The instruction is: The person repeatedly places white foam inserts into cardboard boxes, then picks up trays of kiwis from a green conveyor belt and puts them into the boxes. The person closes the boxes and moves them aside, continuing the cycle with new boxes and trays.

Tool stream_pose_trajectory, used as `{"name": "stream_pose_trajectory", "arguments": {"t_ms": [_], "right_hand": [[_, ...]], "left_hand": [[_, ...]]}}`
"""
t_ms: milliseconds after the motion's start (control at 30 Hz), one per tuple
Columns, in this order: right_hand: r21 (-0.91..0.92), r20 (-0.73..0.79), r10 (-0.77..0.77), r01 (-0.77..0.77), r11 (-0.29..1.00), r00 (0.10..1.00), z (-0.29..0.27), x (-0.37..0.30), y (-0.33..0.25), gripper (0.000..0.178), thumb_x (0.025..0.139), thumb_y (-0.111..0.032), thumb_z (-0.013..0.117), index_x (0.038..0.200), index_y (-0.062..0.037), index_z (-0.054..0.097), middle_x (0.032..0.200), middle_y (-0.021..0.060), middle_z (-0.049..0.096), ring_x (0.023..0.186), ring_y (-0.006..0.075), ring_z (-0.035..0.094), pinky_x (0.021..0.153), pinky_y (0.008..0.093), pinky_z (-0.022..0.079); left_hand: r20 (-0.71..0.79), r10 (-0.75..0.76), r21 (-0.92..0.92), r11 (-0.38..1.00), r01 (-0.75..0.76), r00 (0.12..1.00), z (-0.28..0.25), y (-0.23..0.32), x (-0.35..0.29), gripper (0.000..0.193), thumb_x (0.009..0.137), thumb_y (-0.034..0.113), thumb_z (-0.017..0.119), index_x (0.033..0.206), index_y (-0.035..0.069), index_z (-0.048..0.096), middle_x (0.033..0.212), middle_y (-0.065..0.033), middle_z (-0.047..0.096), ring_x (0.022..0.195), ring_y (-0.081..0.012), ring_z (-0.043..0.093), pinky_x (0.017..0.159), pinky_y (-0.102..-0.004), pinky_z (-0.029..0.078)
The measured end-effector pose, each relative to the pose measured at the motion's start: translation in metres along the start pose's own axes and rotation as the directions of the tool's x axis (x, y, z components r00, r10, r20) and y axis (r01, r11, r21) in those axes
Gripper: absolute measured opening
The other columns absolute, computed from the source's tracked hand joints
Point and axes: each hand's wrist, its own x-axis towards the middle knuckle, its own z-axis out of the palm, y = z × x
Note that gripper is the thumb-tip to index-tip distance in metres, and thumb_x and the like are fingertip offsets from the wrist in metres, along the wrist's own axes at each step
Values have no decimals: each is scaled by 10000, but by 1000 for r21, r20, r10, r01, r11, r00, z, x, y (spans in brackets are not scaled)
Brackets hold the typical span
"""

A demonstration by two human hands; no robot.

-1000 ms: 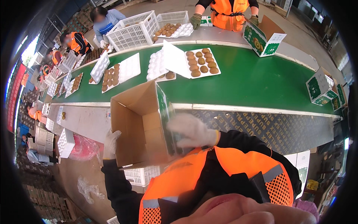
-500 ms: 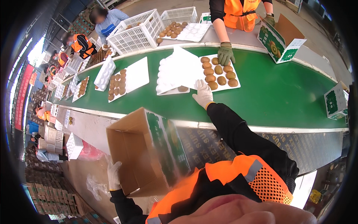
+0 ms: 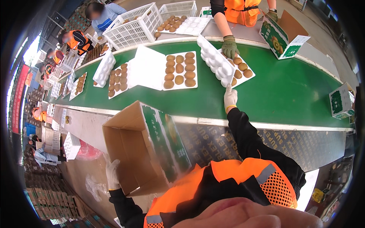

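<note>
My left hand [image 3: 112,174], in a white knit glove, grips the side edge of a green-printed cardboard box [image 3: 131,152], whose open side shows a bare brown inside. My right hand [image 3: 230,98], gloved alike, is at the lower corner of a dimpled white foam tray [image 3: 216,60], fingers closed against it. That foam tray stands tilted beside a tray of kiwis [image 3: 243,67], partly hiding them. On the green belt to its left lies an uncovered tray of kiwis [image 3: 180,69] in rows, with flat white sheets [image 3: 146,68] beside it. A co-worker's green-gloved hand [image 3: 230,46] reaches to the far end of the right-hand kiwis.
More kiwi trays [image 3: 118,80] line the belt [image 3: 281,91] leftward. White plastic crates [image 3: 133,28] stand along its far side. Printed cartons [image 3: 283,36] are at the far right, another carton [image 3: 340,100] on the belt's right end. Other people work at left.
My right hand has moved right. A dimpled foam tray now stands tilted by it, and an uncovered kiwi tray lies farther left. My left hand stays on the box, which shifted slightly.
</note>
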Motion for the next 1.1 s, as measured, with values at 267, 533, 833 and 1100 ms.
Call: {"name": "stream_pose_trajectory", "arguments": {"t_ms": [267, 533, 833, 1100], "right_hand": [[-163, 293, -606, 663, 731, 740, 92, -44, -8, 429, 972, -375, 618, 1218, -26, 657, 1122, 161, 688, 1088, 354, 613, 991, 414, 455], [-359, 454, -245, 427, 830, 857, 139, 87, 7, 325, 922, -312, 602, 1014, -17, 702, 1056, 157, 707, 969, 287, 658, 884, 428, 498], [-363, 548, -816, 931, -31, 186, 55, -26, -120, 498, 899, -261, 634, 1368, -115, 554, 1437, 131, 539, 1349, 320, 496, 1153, 465, 372], [-879, 81, -210, 169, 446, 974, -99, 112, -134, 860, 859, -572, 684, 1502, -65, 421, 1545, 210, 444, 1442, 389, 409, 1160, 516, 354]], "left_hand": [[-19, -55, 110, 992, 56, 998, -31, -3, -5, 664, 936, 60, 559, 1562, -8, 347, 1298, -78, 596, 1112, -155, 575, 974, -289, 475], [80, -51, -6, 999, 51, 996, -18, 25, 12, 563, 939, 56, 557, 1486, -20, 443, 1250, -85, 614, 1088, -161, 589, 953, -283, 476], [-13, -69, 51, 996, 70, 997, -73, 3, 16, 513, 949, 75, 552, 1450, -23, 501, 1317, -77, 619, 1160, -171, 583, 1011, -295, 444], [-3, -50, 53, 997, 50, 999, -82, 17, 32, 372, 965, 73, 573, 1330, 3, 578, 1127, -41, 664, 958, -121, 618, 844, -260, 496]]}}
